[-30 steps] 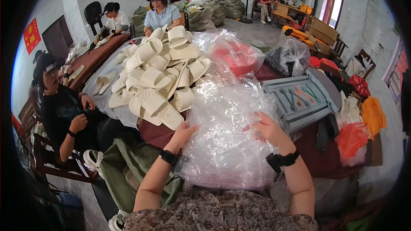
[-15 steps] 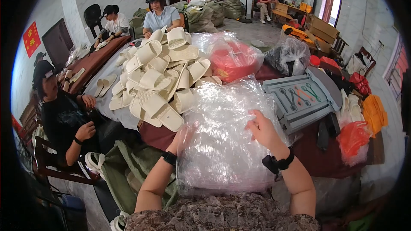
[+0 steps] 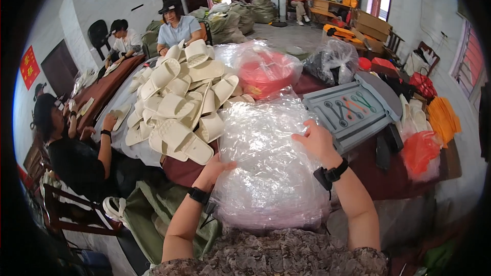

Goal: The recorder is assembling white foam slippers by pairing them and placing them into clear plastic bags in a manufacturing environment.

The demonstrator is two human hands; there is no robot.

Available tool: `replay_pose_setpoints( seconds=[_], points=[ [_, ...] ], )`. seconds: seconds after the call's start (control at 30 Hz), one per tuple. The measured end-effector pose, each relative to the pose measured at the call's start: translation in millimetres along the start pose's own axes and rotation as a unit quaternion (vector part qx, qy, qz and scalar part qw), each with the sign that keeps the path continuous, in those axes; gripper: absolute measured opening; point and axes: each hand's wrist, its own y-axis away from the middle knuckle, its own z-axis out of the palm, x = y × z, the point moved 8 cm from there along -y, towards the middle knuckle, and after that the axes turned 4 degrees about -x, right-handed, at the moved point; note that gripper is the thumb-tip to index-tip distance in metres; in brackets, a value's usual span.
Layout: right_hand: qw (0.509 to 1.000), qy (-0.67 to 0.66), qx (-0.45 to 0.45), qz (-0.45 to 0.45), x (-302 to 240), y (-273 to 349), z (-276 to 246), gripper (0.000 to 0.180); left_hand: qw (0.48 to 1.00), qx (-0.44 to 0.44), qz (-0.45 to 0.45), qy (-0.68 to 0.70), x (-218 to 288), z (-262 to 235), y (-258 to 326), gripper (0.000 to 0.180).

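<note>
A thick stack of clear plastic bags [image 3: 266, 174] lies in front of me, its near end close to my body. At its left edge is my left hand [image 3: 217, 168], the thumb over the top sheet and the other fingers mostly hidden at the side. My right hand [image 3: 317, 140] grips the right edge with bent fingers, thumb toward the middle. Beyond my left hand rises a big heap of cream slippers [image 3: 179, 105]. To the right of the bags is a grey plastic tray [image 3: 353, 112] with several green, orange and dark spoon-shaped pieces on it.
A red round container [image 3: 266, 74] under clear plastic stands behind the bags. Right of the tray lie a red plastic bag [image 3: 422, 148] and an orange cloth bundle [image 3: 444, 120]. A co-worker in black [image 3: 76, 153] sits at left, beside a green sack [image 3: 158, 217]. Others sit farther back.
My left hand has come into view at the left edge, thumb on top. My right hand has settled onto the right edge. At left, the co-worker's hand has reached a slipper.
</note>
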Motion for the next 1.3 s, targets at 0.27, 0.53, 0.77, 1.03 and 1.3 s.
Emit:
replay_pose_setpoints(
  seconds=[0.27,0.53,0.77,1.03,1.3],
  points=[
    [0.975,-0.092,0.185,0.079,82,22,-44,0.069,0.994,0.011,-0.017,-0.11,-16,-12,-4,0.042],
    [0.975,0.12,0.01,-0.186,-1,62,3,0.069,0.997,-0.007,-0.052,0.059,-15,3,4,0.033],
    [0.907,-0.105,-0.184,-0.364,-40,93,50,0.053,0.998,0.036,-0.059,0.002,-21,-14,4,0.034],
    [0.98,0.031,0.162,-0.108,8,81,-42,0.048,0.997,-0.005,-0.068,0.048,-16,-1,3,0.034],
    [0.958,-0.141,-0.204,-0.145,-31,101,41,0.021,0.997,-0.002,-0.067,0.048,-14,-1,5,0.037]
  ],
)
